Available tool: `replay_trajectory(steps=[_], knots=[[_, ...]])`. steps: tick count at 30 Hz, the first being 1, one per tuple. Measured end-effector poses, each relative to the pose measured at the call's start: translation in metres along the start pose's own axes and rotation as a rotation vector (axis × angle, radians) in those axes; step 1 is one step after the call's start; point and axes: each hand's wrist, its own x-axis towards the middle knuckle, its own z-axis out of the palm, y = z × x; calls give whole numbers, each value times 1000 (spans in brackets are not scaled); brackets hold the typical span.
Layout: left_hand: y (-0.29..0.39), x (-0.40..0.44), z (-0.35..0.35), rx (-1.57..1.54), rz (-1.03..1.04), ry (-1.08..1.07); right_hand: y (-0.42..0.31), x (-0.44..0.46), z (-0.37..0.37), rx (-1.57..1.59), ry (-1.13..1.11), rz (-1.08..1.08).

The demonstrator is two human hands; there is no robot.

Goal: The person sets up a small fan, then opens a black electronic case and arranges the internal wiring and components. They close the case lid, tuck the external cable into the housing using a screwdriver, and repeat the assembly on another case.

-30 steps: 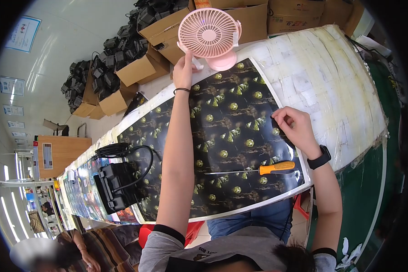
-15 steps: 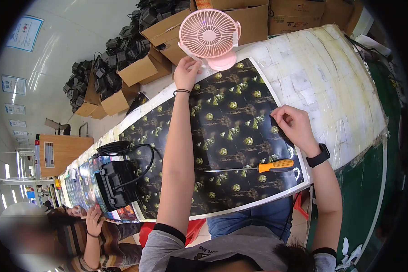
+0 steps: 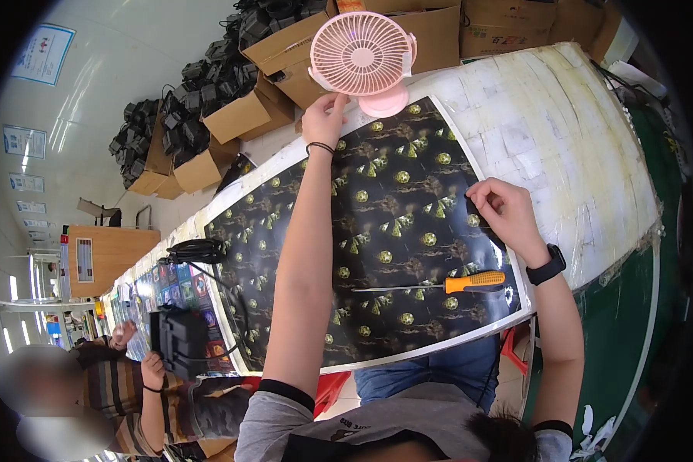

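Observation:
A pink fan (image 3: 361, 52) stands upright at the table's far edge. My left hand (image 3: 325, 119) is just below and left of the fan, its fingers bent near the fan's lower rim; whether they touch or pinch anything is too small to tell. Over the right edge of the dark patterned mat (image 3: 377, 231) is my right hand (image 3: 505, 213), thumb and index finger drawn together, with nothing visible between them. A screwdriver (image 3: 474, 282) with an orange-yellow handle lies on the mat's near right part, its shaft pointing left.
At the left, a co-worker's hand (image 3: 153, 371) is at a black device (image 3: 179, 343) with a cable across the mat's left side. Open cardboard boxes (image 3: 236, 117) of black devices stand beyond the table. Wrapped white material (image 3: 562, 146) covers the table's right side.
The co-worker has reached in and the black device has moved down and left, its cable trailing. My left hand has shifted slightly below the fan; my right hand keeps its pose.

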Motion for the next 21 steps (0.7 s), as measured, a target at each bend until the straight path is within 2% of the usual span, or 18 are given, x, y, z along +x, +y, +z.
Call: replay_trajectory(steps=[5,8,11,17,21], knots=[[-24,4,4,-224,186,-87,2,-1,1,3,15,-33],[-29,8,1,-21,147,-113,4,-1,2,7,11,-28],[-17,1,-1,126,309,-65,3,-1,2,13,15,-27],[-10,-3,-2,229,270,-161,1,-1,1,-1,1,-12],[-12,-3,-1,210,272,-121,2,-1,1,23,11,-22]])
